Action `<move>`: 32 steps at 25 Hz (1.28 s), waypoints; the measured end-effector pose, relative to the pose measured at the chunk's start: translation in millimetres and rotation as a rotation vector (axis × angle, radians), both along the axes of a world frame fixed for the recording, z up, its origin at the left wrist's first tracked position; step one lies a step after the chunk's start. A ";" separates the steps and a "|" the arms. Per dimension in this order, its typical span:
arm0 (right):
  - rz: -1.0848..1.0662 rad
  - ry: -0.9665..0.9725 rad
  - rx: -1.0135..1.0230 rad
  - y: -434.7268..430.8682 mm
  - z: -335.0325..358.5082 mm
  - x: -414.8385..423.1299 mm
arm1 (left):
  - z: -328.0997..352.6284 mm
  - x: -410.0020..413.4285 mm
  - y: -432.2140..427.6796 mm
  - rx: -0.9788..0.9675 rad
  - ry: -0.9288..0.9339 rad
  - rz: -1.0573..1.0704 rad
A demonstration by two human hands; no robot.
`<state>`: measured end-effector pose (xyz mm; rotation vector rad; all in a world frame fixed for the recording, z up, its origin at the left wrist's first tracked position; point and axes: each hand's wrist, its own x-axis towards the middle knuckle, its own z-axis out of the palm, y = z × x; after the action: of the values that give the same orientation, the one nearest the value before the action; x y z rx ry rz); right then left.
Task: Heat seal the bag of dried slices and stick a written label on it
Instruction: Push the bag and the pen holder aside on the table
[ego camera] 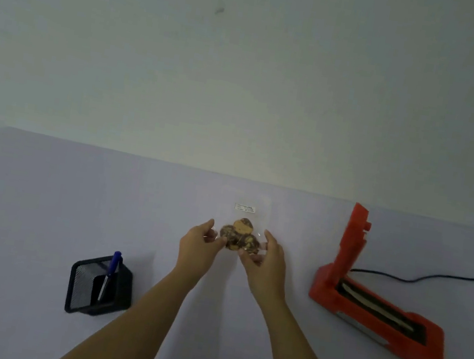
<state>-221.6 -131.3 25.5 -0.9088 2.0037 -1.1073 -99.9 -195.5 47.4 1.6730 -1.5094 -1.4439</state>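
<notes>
Grip: the left hand (199,243) and the right hand (268,258) each pinch a lower corner of the bag (226,208), thumbs on the near face and fingers curled behind. We judge both grips light, holding film only and not pressing on the contents.

Location: the bag is held between the hands at mid-table, just past them. We cannot tell whether its far edge rests on the table (40,211) or hangs clear of it.

Handling: the bag is thin clear film, limp and probably slippery. It should weigh little. The dried slices (239,235) lie bunched at the lower end as brown and tan discs, rough-faced and, we judge, brittle (a squeeze across them could snap them). We recommend holding by the empty film at the corners or side edges, as is done now.

Label: a small white label (245,208) with dark writing, too small to read, sits flat on the film above the slices.

Surroundings: to the right stands a red plastic heat sealer (324,284), its arm raised, a dark sealing strip exposed along the base and a black cord (430,277) trailing off. To the left is a black mesh pen holder (96,287) with a blue pen (113,265). The table surface is smooth, pale and matt.
</notes>
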 end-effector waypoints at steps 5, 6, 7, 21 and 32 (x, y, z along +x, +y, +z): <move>0.026 -0.001 0.073 -48.9 -32.6 -20.7 | -29.1 -20.3 -46.6 0.049 -0.017 -0.001; 0.030 0.007 0.090 -54.8 -40.1 -23.7 | -34.5 -22.7 -52.9 0.063 -0.030 -0.004; 0.032 0.017 0.111 -59.2 -46.0 -26.2 | -38.3 -24.6 -58.0 0.073 -0.042 -0.007; 0.099 0.158 0.188 -90.1 -61.3 -52.1 | -54.8 -45.1 -84.1 0.033 -0.175 -0.127; 0.268 0.679 0.096 -19.6 -87.7 48.0 | 42.2 99.6 28.8 -0.264 -0.864 0.018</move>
<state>-173.6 -150.9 -62.2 -1.6004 2.3287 -0.5835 -0.2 -166.7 89.5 2.2444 -1.9722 -0.4437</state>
